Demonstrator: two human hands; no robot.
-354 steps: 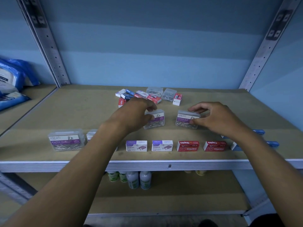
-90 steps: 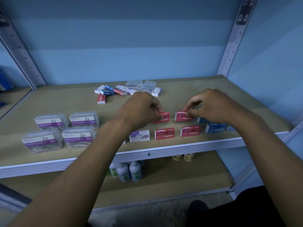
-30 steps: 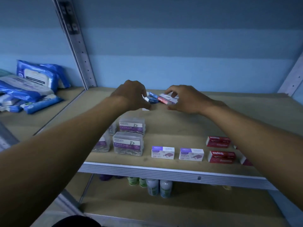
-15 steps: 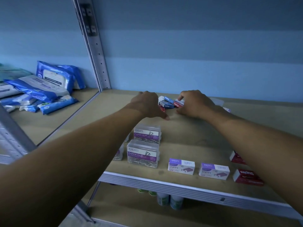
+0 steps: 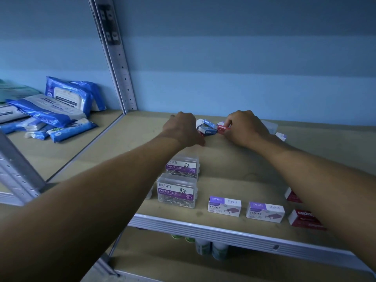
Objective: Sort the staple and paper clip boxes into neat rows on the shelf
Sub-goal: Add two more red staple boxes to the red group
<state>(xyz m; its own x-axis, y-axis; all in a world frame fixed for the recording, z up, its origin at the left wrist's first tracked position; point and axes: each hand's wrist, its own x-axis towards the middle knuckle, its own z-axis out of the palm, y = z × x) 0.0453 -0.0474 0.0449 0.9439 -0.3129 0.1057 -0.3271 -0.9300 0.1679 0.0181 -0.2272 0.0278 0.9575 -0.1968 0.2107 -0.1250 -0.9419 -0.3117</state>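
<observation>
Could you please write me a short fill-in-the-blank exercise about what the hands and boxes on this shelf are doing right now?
1. The right hand pinches a small ____ cardboard staples box in the back pile.
2. The clear plastic paper clip boxes carry ____ labels.
3. The two white-and-purple cardboard staples boxes stand near the shelf's ____ edge.

Missing words: red; purple; front

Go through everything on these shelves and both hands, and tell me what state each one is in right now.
left hand: knuckles up at the loose pile, grip hidden
right hand: pinching a red staple box
loose pile: jumbled at the back, unsorted
paper clip boxes: closed, lined front to back
purple staple boxes: closed, side by side at the front edge
wipe packs: heaped on the neighbouring shelf
</observation>
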